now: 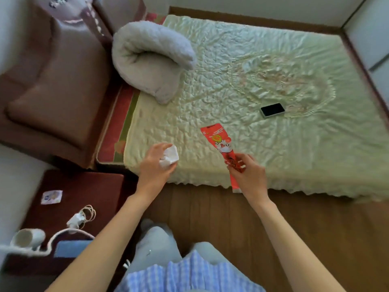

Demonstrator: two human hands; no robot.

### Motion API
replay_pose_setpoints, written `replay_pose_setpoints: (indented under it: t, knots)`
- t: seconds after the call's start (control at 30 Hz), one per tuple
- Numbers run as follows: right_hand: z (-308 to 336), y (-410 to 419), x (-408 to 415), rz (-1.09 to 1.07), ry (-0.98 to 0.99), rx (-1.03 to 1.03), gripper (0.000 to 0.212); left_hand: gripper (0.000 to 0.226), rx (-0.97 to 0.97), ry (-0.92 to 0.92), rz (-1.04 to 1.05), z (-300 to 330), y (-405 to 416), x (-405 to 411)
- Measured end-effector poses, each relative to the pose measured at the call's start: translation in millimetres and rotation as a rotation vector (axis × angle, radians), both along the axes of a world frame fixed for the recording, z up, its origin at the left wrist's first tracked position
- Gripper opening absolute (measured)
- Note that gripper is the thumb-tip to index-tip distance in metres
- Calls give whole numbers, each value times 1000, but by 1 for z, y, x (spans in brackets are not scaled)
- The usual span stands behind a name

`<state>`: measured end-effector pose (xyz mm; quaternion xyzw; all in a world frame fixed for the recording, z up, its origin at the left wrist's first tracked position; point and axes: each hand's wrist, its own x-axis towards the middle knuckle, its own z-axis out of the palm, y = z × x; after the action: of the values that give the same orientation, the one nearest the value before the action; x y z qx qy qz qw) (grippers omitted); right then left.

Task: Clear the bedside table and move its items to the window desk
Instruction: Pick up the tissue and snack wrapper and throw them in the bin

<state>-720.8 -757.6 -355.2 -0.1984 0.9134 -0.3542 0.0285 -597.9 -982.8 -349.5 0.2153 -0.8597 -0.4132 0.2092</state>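
- Above bed [242, 60] edge: left hand [154, 165], clenched around crumpled white tissue [169, 158].
- Beside it, over same edge: right hand [247, 175], pinching long red packet [224, 150] at lower half.
- On dark red counter [88, 186], lower left: small printed card [51, 197], white charger with coiled cable [81, 217], tipped white cup [27, 238], blue pad [71, 248].
- On bed: black phone [272, 110], rolled grey blanket [147, 57].

Bare forearms, no sleeves; blue-white checked garment [189, 275] at waist; grey trousers [155, 245].
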Motion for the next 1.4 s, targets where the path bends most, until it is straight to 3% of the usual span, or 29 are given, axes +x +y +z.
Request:
replay_pose_setpoints:
  t: [0.17,0.4,0.93,1.4]
  knots:
    - [12,114,-6,-168,40,7,25,48,-99,-4,-134,6,97,-46]
    - [31,248,-8,-462,51,-30,25,45,10,33,-380,17,213,-113]
    - [39,467,-86,-1032,52,78,27,42,128,5,-920,33,454,-319]
    - [12,686,-129,-1381,1,69,31,42,58,-100,-1274,10,720,-442]
